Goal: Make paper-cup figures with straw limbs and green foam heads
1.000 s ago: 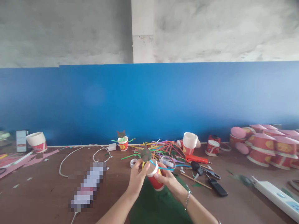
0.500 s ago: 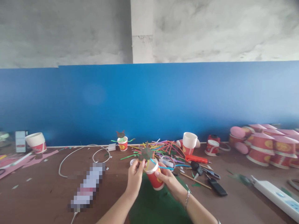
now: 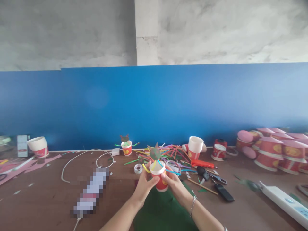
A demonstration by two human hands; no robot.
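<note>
Between my two hands stands a red and white paper cup (image 3: 160,183), nearly upright above a dark green sheet (image 3: 163,213). My left hand (image 3: 143,186) wraps its left side, thumb across the front. On the right side, my right hand (image 3: 175,183) closes around the same cup, its thumb also at the front. A dark cat-head cutout (image 3: 154,153) rises over the rim. A yellow pipe cleaner (image 3: 145,168) sticks out to the left and a blue pipe cleaner (image 3: 172,172) to the right. The fingers behind the cup are hidden.
A similar cat cup (image 3: 126,150) stands at the back. Behind my hands lie a heap of coloured pipe cleaners (image 3: 166,151), a tape roll (image 3: 138,168) and an orange glue gun (image 3: 203,164). Keys (image 3: 223,192) and a power strip (image 3: 284,202) lie right, stacked cups (image 3: 268,154) beyond.
My left hand has moved from the cutout and rim down onto the cup's side. The cup now stands straighter, and its cutout has shifted right and faces me. The tape roll is uncovered.
</note>
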